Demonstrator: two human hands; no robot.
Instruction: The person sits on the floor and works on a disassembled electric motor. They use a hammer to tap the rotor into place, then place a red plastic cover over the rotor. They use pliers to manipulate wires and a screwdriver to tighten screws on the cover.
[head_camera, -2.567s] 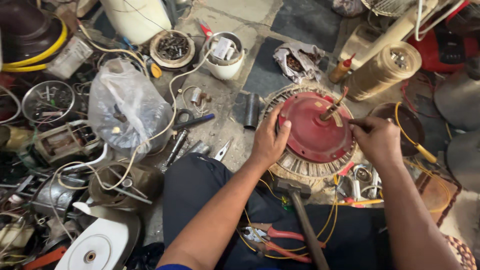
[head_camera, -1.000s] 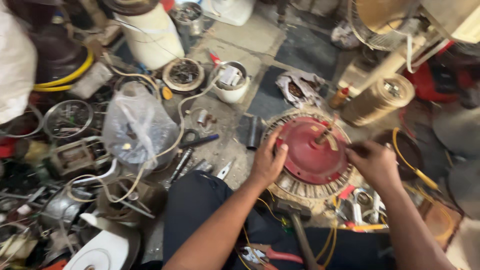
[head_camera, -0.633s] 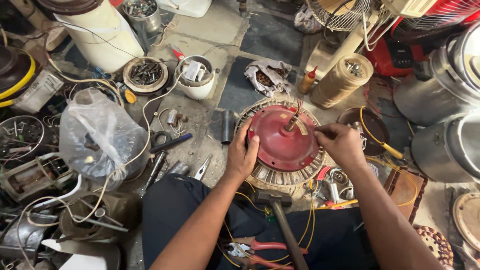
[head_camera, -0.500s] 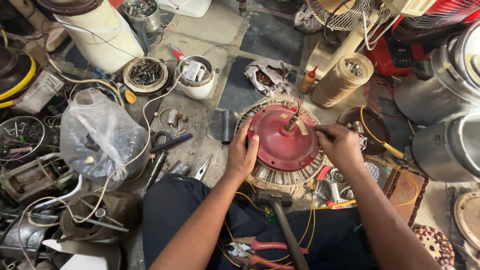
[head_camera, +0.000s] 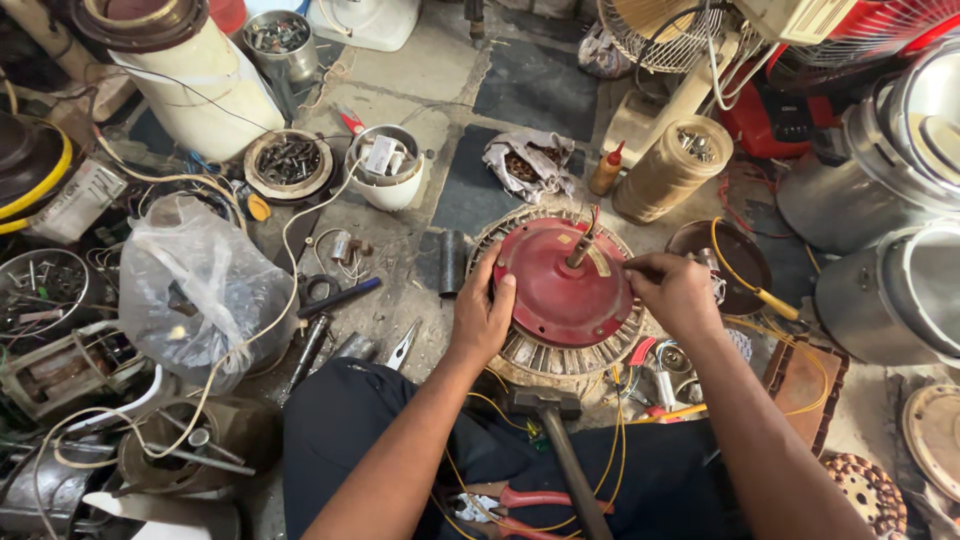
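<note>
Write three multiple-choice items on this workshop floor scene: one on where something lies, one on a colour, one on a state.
1. Where does the hammer lie?
A. In front of the motor, on the person's lap
B. Inside the metal bowl
C. On top of the white cylinder

2. What colour is the round cover on the motor?
A. Blue
B. Red
C. Green

3. What is the left hand doing?
A. Hanging free in the air
B. Gripping the pliers
C. Resting on the cover's left edge

Answers:
1. A, its head sits just below the motor's winding ring, and its handle runs down over the dark trousers.
2. B, the domed plate around the shaft is red.
3. C, its fingers curl over the cover's rim, while the right hand holds a thin tool at the opposite edge.
</note>
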